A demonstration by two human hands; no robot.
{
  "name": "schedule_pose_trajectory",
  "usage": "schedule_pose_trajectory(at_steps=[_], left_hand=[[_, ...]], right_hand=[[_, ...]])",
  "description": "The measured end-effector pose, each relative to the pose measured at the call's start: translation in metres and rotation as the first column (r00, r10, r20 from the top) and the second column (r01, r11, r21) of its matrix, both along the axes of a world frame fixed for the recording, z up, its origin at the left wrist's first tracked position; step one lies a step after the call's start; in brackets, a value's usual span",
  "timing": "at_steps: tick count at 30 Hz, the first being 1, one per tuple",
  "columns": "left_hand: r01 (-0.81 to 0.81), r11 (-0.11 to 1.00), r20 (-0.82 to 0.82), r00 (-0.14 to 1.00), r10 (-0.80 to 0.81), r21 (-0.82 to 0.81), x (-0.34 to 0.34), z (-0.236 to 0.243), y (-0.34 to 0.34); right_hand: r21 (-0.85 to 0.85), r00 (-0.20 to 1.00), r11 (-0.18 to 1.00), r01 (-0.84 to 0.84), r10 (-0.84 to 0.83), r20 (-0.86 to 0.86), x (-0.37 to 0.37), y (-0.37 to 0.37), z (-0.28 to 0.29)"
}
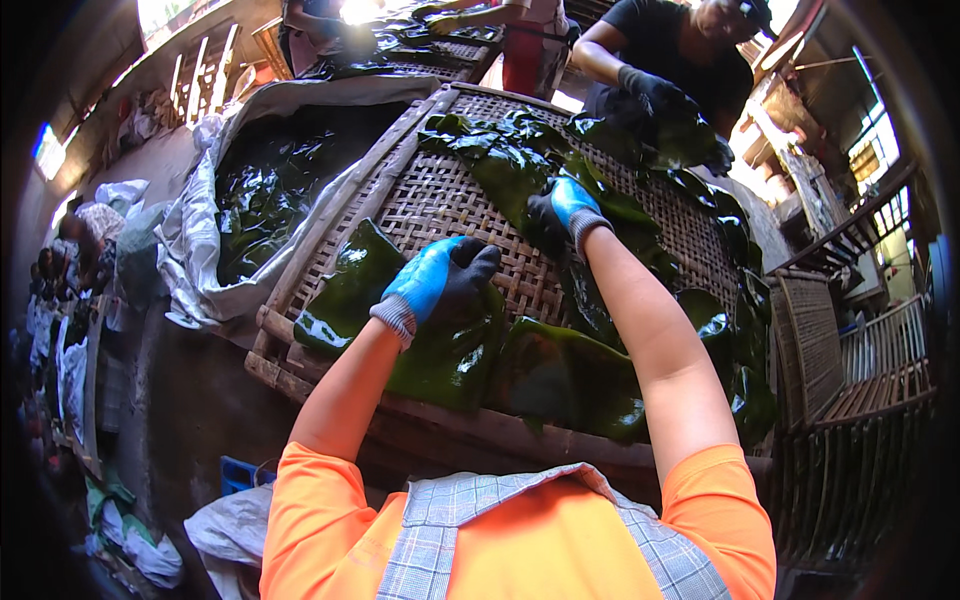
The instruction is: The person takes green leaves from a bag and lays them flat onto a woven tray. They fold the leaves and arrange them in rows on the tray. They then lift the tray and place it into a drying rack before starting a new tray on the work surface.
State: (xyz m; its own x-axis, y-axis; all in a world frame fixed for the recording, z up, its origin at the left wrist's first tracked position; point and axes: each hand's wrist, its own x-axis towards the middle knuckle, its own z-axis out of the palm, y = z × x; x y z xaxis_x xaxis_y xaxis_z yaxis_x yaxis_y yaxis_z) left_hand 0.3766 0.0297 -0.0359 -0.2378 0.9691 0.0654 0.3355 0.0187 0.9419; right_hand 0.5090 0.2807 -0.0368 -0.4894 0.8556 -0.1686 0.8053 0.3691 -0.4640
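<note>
Several things surround the woven rack (430, 205): a white-lined bin (195, 255) at left, a co-worker (675, 50) opposite, slatted panels (880, 350) at right. Dark-green sheets (440, 365) — wet, glossy, wavy-edged — overlap on its weave. The right hand (568, 212) grips one; the left hand (445, 275) curls over another, hold unclear.

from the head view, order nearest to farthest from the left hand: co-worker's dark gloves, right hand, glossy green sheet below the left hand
From the left hand:
1. Green sheet: just below it.
2. Right hand: ahead, to the right.
3. Co-worker's dark gloves: farther ahead, upper right.
</note>
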Motion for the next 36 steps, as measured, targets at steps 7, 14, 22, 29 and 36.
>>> schedule_pose_trajectory(at_steps=[7,14,22,29,36], left_hand=[[0.026,0.998,0.092,0.996,-0.02,-0.061,0.016,0.013,0.002],[0.07,0.998,0.347,0.935,-0.069,0.012,0.013,0.025,-0.021],[0.237,0.949,0.967,-0.198,-0.162,0.207,-0.005,0.005,0.041],[0.159,0.878,0.891,-0.117,-0.438,0.452,0.026,-0.023,0.084],[0.218,0.839,0.738,0.399,-0.543,0.499,0.067,-0.008,0.094]], right_hand=[[0.341,0.977,0.922,-0.181,0.13,0.166,-0.038,-0.064,0.015],[0.577,0.974,0.787,-0.217,0.135,0.183,-0.035,-0.027,0.01],[0.636,0.807,0.707,-0.311,0.549,-0.216,0.025,-0.091,0.006],[-0.177,0.535,0.941,-0.288,0.005,-0.845,0.066,-0.117,0.064],[0.416,0.755,0.904,0.093,0.209,-0.622,0.081,-0.099,0.074]])
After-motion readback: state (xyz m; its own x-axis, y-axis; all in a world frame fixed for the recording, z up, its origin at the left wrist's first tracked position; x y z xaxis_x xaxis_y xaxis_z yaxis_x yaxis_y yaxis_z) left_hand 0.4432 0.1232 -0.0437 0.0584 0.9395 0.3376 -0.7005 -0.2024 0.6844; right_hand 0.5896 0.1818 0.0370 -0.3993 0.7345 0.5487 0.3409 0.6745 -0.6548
